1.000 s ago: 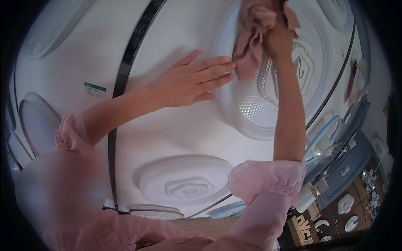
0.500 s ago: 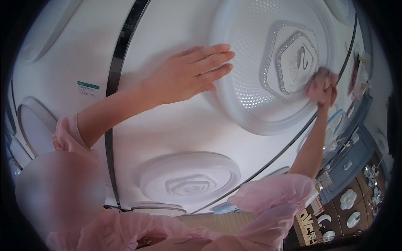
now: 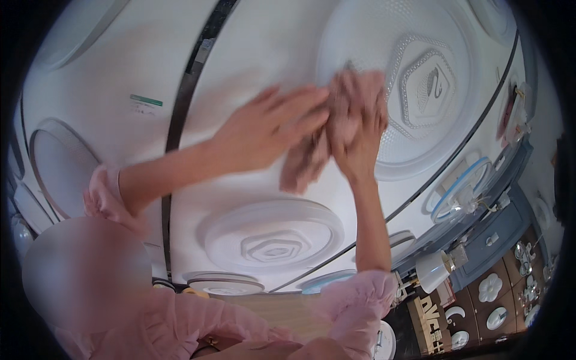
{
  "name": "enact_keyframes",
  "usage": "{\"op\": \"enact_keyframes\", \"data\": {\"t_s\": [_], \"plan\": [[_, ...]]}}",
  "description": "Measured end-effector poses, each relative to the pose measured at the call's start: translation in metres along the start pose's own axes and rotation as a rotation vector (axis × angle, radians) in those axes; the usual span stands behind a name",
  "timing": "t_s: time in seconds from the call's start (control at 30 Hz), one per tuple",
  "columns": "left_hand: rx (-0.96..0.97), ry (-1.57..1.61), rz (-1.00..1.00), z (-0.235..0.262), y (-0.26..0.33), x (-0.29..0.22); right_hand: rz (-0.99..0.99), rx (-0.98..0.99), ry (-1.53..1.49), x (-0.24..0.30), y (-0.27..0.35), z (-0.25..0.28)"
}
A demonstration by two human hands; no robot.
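Note:
A large round white ceiling lamp [image 3: 420, 150], with a ridged clear pattern and a hexagonal swan motif at its centre, is fixed to a white panel [image 3: 258, 42]. My right hand [image 3: 358, 149] is closed on a crumpled pinkish-brown cloth [image 3: 303, 168] over the lamp's left part; one end of the cloth hangs down. My left hand [image 3: 255, 129] is open, fingers stretched toward the cloth, and slightly blurred. Whether its fingertips touch the cloth I cannot tell. Cloth and right hand hide part of the lamp's left rim.
Below sits a smaller round white lamp [image 3: 273, 240]. A black strip [image 3: 180, 114] divides the panels at left, where another round lamp [image 3: 60, 159] is mounted. To the right are a blue-ringed lamp [image 3: 459, 189], a white lampshade [image 3: 433, 270] and a brown display wall [image 3: 474, 300] with small lamps.
My right hand has moved left with the cloth, from the lamp's right rim to its left part, close to my left hand. The view has shifted slightly.

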State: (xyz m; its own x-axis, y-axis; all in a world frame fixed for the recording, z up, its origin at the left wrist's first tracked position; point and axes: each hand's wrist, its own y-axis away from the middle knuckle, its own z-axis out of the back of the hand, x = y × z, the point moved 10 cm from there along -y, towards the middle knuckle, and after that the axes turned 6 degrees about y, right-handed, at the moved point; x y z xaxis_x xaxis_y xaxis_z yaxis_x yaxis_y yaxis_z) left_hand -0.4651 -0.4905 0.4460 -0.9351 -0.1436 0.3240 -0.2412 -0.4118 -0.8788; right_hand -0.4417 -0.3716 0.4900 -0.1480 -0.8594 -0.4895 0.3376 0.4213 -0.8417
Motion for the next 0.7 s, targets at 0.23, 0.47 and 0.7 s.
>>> {"op": "enact_keyframes", "data": {"t_s": [0.23, 0.47, 0.7], "plan": [[0.305, 0.197, 0.123, 0.004, 0.111, -0.042, -0.465, -0.277, 0.066, -0.015, -0.205, 0.081], [0.289, 0.353, 0.292, 0.025, 0.161, -0.028, -0.538, -0.136, 0.226, -0.014, -0.166, 0.029], [0.369, 0.416, 0.276, 0.029, 0.194, -0.039, -0.351, -0.245, 0.381, 0.035, -0.014, 0.000]]}}
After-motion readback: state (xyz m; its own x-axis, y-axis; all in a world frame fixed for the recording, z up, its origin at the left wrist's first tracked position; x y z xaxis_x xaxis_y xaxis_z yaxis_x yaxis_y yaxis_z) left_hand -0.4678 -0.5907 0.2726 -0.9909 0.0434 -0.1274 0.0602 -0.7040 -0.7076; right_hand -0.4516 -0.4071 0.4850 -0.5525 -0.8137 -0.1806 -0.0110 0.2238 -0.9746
